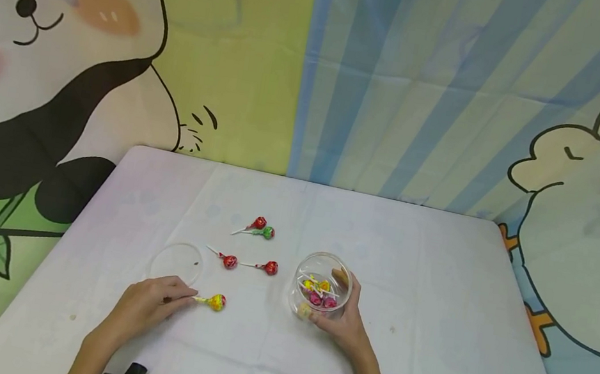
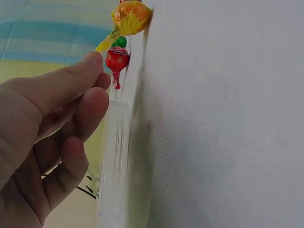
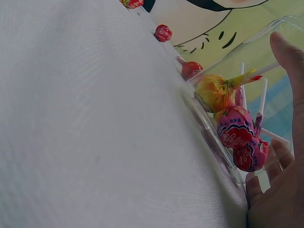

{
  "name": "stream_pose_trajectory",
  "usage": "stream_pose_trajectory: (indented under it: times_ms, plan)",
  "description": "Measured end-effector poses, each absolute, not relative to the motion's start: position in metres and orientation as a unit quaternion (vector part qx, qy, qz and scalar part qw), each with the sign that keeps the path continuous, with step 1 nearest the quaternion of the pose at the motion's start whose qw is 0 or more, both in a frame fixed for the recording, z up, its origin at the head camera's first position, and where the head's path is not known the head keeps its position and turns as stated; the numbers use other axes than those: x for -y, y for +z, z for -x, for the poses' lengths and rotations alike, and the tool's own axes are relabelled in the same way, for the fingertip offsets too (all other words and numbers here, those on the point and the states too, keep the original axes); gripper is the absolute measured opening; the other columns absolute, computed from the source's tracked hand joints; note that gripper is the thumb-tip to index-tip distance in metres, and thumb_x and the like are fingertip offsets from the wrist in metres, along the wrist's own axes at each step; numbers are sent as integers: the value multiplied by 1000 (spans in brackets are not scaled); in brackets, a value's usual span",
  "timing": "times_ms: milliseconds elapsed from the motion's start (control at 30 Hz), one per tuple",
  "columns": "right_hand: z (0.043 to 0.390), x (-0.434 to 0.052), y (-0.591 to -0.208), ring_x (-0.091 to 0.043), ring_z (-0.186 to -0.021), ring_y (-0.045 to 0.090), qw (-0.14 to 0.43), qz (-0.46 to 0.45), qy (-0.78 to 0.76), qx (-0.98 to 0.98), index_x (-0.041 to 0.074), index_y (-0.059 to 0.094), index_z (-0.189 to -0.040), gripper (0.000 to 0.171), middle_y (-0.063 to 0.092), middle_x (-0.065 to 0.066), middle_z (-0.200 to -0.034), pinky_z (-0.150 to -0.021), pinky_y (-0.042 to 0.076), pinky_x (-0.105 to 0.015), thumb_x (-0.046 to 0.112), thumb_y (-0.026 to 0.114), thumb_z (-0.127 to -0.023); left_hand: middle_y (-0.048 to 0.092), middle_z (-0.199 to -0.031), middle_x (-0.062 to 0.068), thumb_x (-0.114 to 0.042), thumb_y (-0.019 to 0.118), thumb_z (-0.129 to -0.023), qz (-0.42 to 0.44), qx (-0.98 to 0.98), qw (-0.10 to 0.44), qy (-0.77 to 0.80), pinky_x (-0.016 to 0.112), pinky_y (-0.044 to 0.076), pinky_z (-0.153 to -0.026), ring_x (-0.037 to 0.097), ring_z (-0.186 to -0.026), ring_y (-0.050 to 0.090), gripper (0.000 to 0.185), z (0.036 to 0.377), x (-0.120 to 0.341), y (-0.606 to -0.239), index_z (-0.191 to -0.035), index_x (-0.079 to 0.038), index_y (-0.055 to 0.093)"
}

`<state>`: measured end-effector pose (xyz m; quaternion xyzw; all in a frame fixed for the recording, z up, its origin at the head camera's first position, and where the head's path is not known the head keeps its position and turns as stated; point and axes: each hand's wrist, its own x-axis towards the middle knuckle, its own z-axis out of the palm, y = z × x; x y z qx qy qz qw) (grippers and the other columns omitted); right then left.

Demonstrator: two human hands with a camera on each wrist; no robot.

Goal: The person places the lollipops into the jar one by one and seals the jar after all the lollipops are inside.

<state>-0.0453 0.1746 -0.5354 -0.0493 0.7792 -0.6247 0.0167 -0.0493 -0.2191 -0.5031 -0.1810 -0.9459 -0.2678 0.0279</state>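
Observation:
My left hand (image 1: 153,305) pinches the stick of a yellow lollipop (image 1: 216,302) between thumb and forefinger, low over the table. In the left wrist view its yellow wrapped head (image 2: 132,19) is beyond the fingertips, and the other fingers are loosely bent. My right hand (image 1: 343,317) grips the side of a clear plastic jar (image 1: 326,257), with the thumb on the near side. Yellow and pink lollipops (image 3: 236,127) lie at the bottom of the jar, their white sticks pointing various ways. The jar's base is at the tabletop.
A clear round lid (image 1: 177,244) lies just beyond my left hand. Two red lollipops (image 1: 229,262) rest in the middle of the white table (image 1: 454,287). Farther back, a red lollipop (image 1: 259,223) and a green one (image 1: 268,232) lie side by side. A printed cloth (image 1: 258,77) hangs behind.

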Motion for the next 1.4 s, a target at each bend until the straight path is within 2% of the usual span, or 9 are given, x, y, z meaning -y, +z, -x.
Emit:
stream_pose_trajectory:
  times_ms: [200, 333, 500, 600, 733, 900, 1033, 1267, 1400]
  plan:
    - [45, -175, -536, -38, -143, 28, 15, 50, -621, -782, 20, 15, -148, 108, 32, -11, -152, -115, 10, -63, 11, 85, -67, 69, -82, -18, -9, 81, -75, 213, 908, 43, -358, 15, 42, -52, -8, -61, 48, 22, 49, 218, -503, -92, -21, 78]
    - [45, -174, -535, -38, -143, 28, 17, 46, -621, -782, 20, 15, -148, 107, 32, -10, -152, -115, 11, -63, 12, 85, -67, 71, -83, -9, -3, 78, -77, 224, 875, 38, -427, 14, 44, -52, -4, -57, 52, 23, 50, 215, -504, -96, -17, 76]
    - [45, -174, -534, -38, -144, 27, 19, 42, -620, -783, 21, 15, -148, 107, 32, -10, -152, -116, 10, -63, 13, 85, -68, 73, -84, 5, -3, 73, -83, 226, 833, 21, -505, 16, 46, -51, 5, -55, 60, 20, 49, 209, -499, -101, -10, 75]
    - [45, -174, -534, -38, -144, 27, 19, 42, -619, -784, 21, 15, -148, 107, 32, -10, -152, -116, 10, -64, 13, 85, -68, 72, -76, 9, -6, 71, -86, 209, 811, -3, -546, 19, 45, -48, 13, -53, 62, 17, 49, 203, -492, -102, -4, 74]
    - [45, -174, -534, -38, -144, 27, 17, 43, -620, -783, 22, 15, -148, 107, 32, -10, -152, -116, 10, -64, 13, 85, -68, 68, -65, 5, -13, 69, -89, 163, 796, -37, -582, 24, 44, -46, 18, -52, 60, 20, 50, 194, -484, -105, 0, 72]
    - [45, -174, -534, -38, -144, 26, 19, 41, -624, -780, 21, 15, -148, 107, 31, -11, -153, -116, 9, -63, 12, 85, -68, 67, -64, 5, -7, 65, -92, 156, 764, -44, -624, 31, 48, -47, 15, -51, 59, 20, 53, 184, -476, -107, 5, 69]
    - [45, -174, -535, -37, -144, 27, 20, 39, -625, -779, 21, 15, -148, 107, 31, -10, -153, -116, 10, -63, 12, 85, -68, 65, -63, 4, -6, 59, -95, 171, 742, -55, -646, 30, 49, -47, 14, -51, 58, 22, 55, 176, -472, -113, 6, 67]
    - [45, -175, -535, -37, -144, 27, 18, 41, -621, -782, 22, 15, -149, 108, 32, -10, -152, -116, 10, -63, 13, 85, -67, 67, -65, 1, -5, 56, -97, 199, 709, -74, -673, 27, 51, -48, 14, -51, 59, 24, 59, 158, -470, -117, 0, 66]
    - [45, -175, -536, -37, -144, 27, 16, 46, -623, -780, 23, 15, -149, 108, 32, -9, -152, -116, 10, -63, 12, 85, -67, 70, -74, -5, -5, 57, -96, 199, 706, -68, -676, 27, 50, -47, 13, -51, 58, 22, 63, 147, -467, -115, 1, 67]
